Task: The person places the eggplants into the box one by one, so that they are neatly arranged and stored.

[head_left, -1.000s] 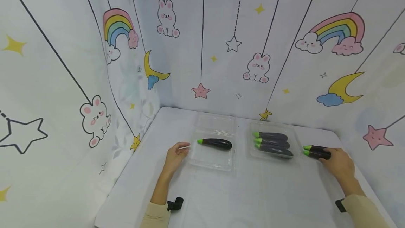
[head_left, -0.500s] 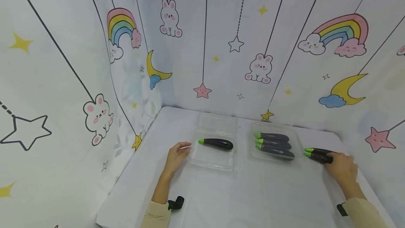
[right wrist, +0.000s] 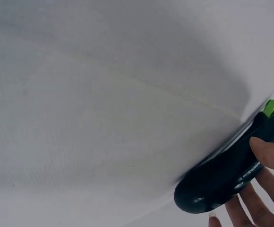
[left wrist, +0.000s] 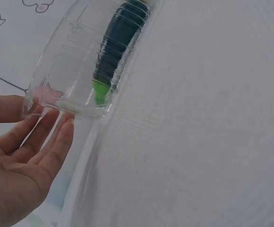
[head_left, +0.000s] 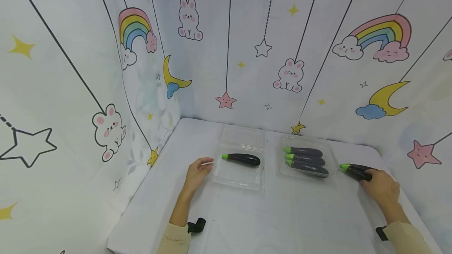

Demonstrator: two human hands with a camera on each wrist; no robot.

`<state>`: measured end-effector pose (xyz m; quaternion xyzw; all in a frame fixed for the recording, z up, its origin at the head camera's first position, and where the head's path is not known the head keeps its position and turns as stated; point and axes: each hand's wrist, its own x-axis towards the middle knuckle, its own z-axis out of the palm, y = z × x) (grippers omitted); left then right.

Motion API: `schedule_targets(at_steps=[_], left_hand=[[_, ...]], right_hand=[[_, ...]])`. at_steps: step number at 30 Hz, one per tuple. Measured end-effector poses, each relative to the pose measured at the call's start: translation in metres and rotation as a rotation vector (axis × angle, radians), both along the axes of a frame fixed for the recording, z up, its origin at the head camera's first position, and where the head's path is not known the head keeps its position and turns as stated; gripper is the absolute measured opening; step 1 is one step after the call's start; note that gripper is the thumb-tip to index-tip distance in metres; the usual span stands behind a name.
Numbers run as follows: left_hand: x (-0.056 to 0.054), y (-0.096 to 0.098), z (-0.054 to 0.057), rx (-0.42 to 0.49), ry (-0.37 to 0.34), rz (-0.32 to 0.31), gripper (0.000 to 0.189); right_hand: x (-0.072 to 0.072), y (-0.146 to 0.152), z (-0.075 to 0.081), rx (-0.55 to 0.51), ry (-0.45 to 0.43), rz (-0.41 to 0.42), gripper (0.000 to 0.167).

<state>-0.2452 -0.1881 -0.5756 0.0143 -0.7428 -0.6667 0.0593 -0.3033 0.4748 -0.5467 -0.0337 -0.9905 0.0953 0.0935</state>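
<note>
At the right of the table, my right hand (head_left: 383, 187) grips a glossy dark eggplant (head_left: 356, 173) with a green stem. In the right wrist view the thumb lies on this eggplant (right wrist: 217, 179) and fingers curl beneath it. A second eggplant (right wrist: 258, 119) lies right behind, mostly hidden. My left hand (head_left: 197, 175) touches the left edge of a clear plastic box (head_left: 234, 183), its fingers loosely extended in the left wrist view. One eggplant (head_left: 243, 159) lies inside that box, stem to the left.
Right of centre stands another clear plastic box (head_left: 333, 164) with three eggplants (head_left: 305, 160) in it. The left box's lid (head_left: 243, 138) lies folded back. A patterned curtain (head_left: 247, 22) hangs behind the white table (head_left: 254, 222).
My right hand has shifted slightly right. The gripped eggplant's stem has moved up, so it now overlaps the other eggplant's stem. My left hand stays at the box edge.
</note>
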Motion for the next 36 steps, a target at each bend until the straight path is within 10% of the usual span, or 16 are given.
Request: schedule_targets(at_steps=[36], left_hand=[[0.001, 0.000, 0.000, 0.021, -0.004, 0.002, 0.032]], right_hand=[[0.019, -0.054, 0.046, -0.066, 0.227, 0.033, 0.045]])
